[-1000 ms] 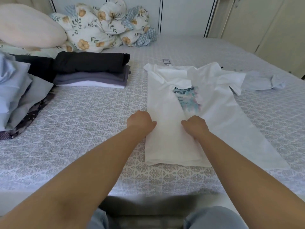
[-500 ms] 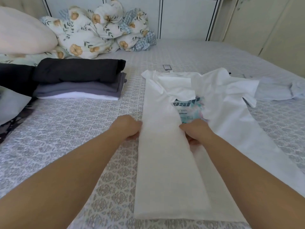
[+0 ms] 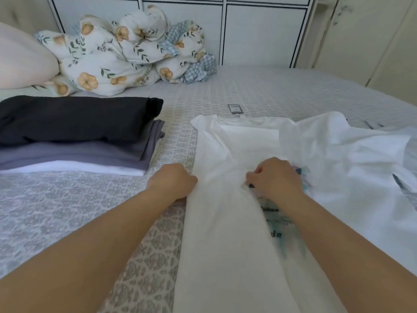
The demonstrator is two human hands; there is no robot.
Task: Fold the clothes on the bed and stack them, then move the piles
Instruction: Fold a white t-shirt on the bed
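A white T-shirt [image 3: 228, 222] with a teal and black print lies on the grey patterned bed [image 3: 67, 211], its left side folded over into a long strip. My left hand [image 3: 173, 184] is curled at the strip's left edge and grips the fabric there. My right hand [image 3: 275, 177] is curled on the strip's right edge, pinching the cloth over the print. A stack of folded clothes [image 3: 74, 132], black on grey on white, sits to the left.
A floral duvet [image 3: 126, 53] is bunched at the head of the bed beside a pale pillow [image 3: 20, 59]. A small tag [image 3: 235, 108] lies above the shirt's collar. Light blue cloth [image 3: 410, 154] lies at the right edge. Cupboard doors stand behind.
Both hands have slid up the folded strip toward the collar, and my view has moved closer and lower over the shirt. The right hand now lies over the print.
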